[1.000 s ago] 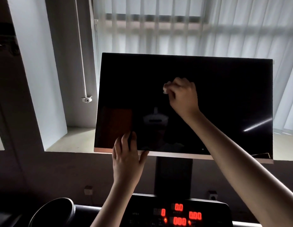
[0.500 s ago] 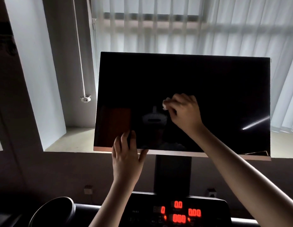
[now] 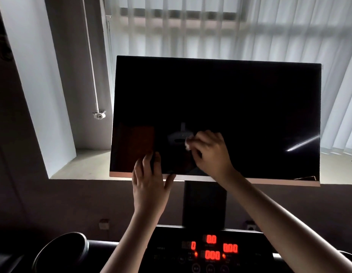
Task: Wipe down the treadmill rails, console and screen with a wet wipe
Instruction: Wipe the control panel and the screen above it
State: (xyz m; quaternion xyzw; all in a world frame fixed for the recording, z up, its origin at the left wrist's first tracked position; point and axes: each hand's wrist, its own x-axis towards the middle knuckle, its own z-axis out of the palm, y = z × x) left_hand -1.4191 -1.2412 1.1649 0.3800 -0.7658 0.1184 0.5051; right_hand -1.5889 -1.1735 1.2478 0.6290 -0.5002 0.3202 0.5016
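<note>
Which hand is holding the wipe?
The right hand, fingers curled round the white wipe and pressing it on the black screen. The left hand holds nothing: its straight fingers rest on the screen's lower edge.

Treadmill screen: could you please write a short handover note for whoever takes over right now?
Right hand pinches the wet wipe against the screen, low and near centre.
Left hand rests flat-fingered on the screen's bottom edge, steadying it.
Console sits below, digits lit, neither hand on it.
Done: cannot tell which areas are already wiped.
Left: finish the screen, then console and rails (not clearly in view).
</note>
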